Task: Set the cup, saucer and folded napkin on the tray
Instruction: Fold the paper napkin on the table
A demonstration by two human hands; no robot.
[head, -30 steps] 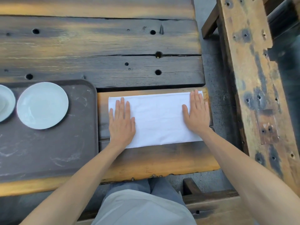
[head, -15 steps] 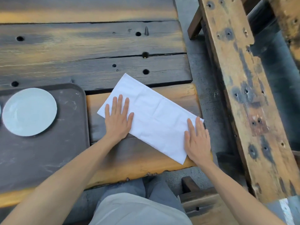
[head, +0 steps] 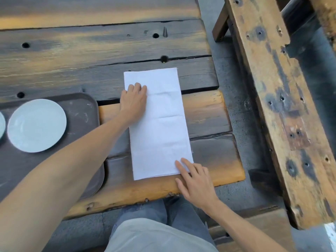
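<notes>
A: The desk [head: 101, 57] is built of heavy, weathered planks, dark grey streaked with orange, with round holes and long cracks in them. To its right runs a worn wooden bench [head: 283, 99] over grey concrete floor [head: 234, 95].

B: And the napkin?

A: The white napkin [head: 160, 128] lies flat on the desk as a long rectangle, its long side running away from the person, creases crossing it at intervals. It sits just right of the tray [head: 85, 113], apart from it (a strip of orange plank shows between them).

B: Where are the hands?

A: The left hand [head: 133, 102] rests on the napkin's left edge near the far end, fingers curled down onto the cloth, with nothing gripped that can be seen. The right hand [head: 195, 180] lies open at the near right corner, fingers spread, the fingertips [head: 179, 163] on the cloth and the palm on the wood.

B: What is on the tray?

A: The dark brown tray sits at the left, partly under the left forearm. A pale saucer [head: 37, 125] lies on it. At the far left edge a sliver of another pale round piece [head: 1, 124] shows; what it is cannot be told.

B: Anything else?

A: The person's lap shows below the desk edge, in grey trousers [head: 145, 211] and a light garment [head: 156, 235].
</notes>
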